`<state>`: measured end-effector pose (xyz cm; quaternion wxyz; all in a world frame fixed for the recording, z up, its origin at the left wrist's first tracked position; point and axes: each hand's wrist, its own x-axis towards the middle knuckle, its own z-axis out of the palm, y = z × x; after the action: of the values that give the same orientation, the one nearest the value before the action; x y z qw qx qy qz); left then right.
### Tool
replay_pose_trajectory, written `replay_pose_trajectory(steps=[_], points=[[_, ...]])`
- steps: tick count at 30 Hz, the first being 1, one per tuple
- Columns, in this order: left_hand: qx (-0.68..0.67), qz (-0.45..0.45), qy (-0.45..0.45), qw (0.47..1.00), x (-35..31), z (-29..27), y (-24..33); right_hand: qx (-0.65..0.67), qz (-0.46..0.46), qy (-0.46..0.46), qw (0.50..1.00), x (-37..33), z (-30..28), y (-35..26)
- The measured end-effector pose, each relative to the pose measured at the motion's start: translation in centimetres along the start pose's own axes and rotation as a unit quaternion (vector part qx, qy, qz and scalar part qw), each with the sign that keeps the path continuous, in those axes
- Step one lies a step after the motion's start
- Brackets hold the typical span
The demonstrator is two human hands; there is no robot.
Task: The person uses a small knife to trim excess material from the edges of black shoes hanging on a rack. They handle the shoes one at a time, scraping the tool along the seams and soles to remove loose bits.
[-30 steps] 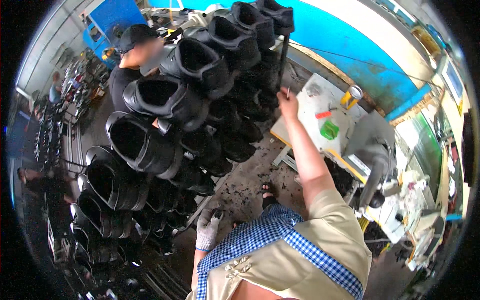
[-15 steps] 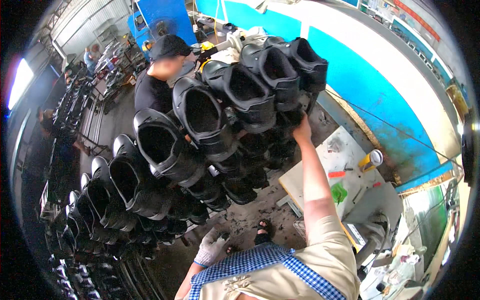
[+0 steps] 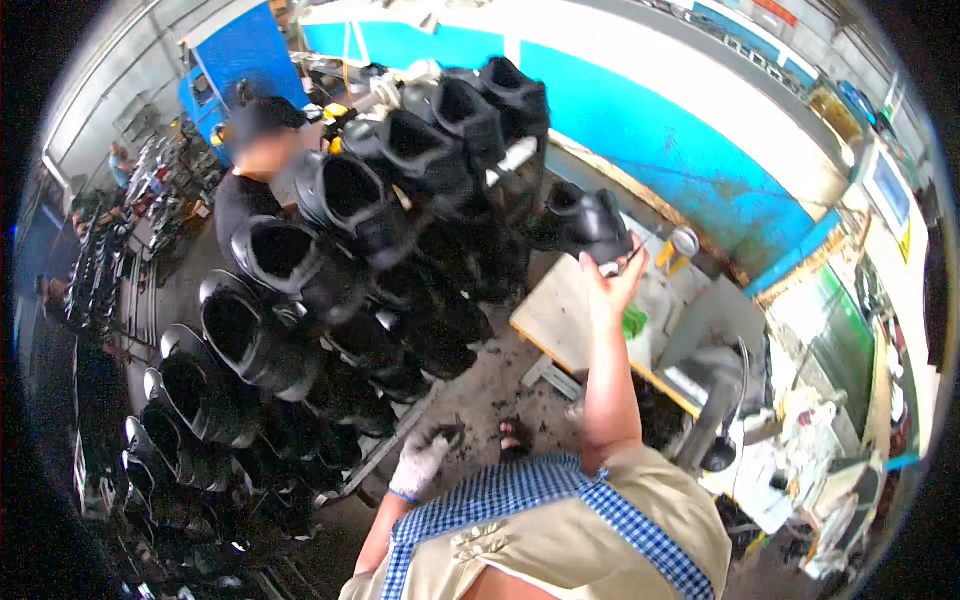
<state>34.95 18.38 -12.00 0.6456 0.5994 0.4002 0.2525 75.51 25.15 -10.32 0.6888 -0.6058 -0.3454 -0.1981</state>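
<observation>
My right hand [image 3: 615, 275], bare, grips a black shoe [image 3: 592, 222] by its heel end, out to the right of the shoe rack and above a small worktable [image 3: 550, 305]. Low in front of my body is my left hand [image 3: 422, 466] in a whitish knit glove. Its fingers are curled around something dark at the tips, too small to make out. To the left, a multi-tier rack carries several black shoes [image 3: 350, 192] in slanting rows, heels toward me. Deep shadow hides much of the lower tiers.
Another person [image 3: 250, 190] in a dark cap and dark top stands behind the rack. A yellow-and-white cup [image 3: 680, 245] and a green scrap [image 3: 634, 321] lie on the worktable. A blue-and-white machine wall [image 3: 640, 130] runs along the far right. Debris litters the floor [image 3: 490, 385].
My right hand has moved away from the rack's right end, carrying a black shoe out over the worktable. The view has shifted, so the rack sits further left. My left hand stays low.
</observation>
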Motion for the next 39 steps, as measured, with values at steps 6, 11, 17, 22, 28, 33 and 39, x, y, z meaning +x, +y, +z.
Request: replay_pose_trajectory(steps=[6, 11, 17, 22, 28, 33, 39], points=[[-0.025, 0.099, 0.005, 0.995, 1.3, 2.5, 3.3, -0.019, 0.051, -0.211, 0.976, -2.6, -7.3, -10.4], [0.108, 0.277, 0.004, 0.955, 4.3, 3.6, 7.5, 0.075, 0.017, -0.349, 0.934, -6.0, -10.7, -15.0], [-0.254, 0.049, -0.196, 0.946, 4.3, 4.0, 9.3, 0.062, -0.039, -0.437, 0.897, -7.1, -12.9, -18.2], [-0.172, 0.131, -0.189, 0.958, 2.3, 3.4, 8.5, 0.034, -0.045, -0.442, 0.895, -6.4, -14.0, -20.2], [-0.047, 0.256, -0.166, 0.951, -1.1, 2.6, 10.2, 0.015, -0.141, -0.434, 0.89, -6.7, -13.2, -22.9], [-0.007, 0.341, -0.148, 0.928, -1.8, 1.2, 9.1, 0.021, -0.209, -0.43, 0.878, -7.9, -12.1, -23.7], [0.003, 0.345, -0.1, 0.933, -3.0, 0.5, 7.7, -0.014, -0.245, -0.438, 0.865, -9.1, -10.7, -24.8]])
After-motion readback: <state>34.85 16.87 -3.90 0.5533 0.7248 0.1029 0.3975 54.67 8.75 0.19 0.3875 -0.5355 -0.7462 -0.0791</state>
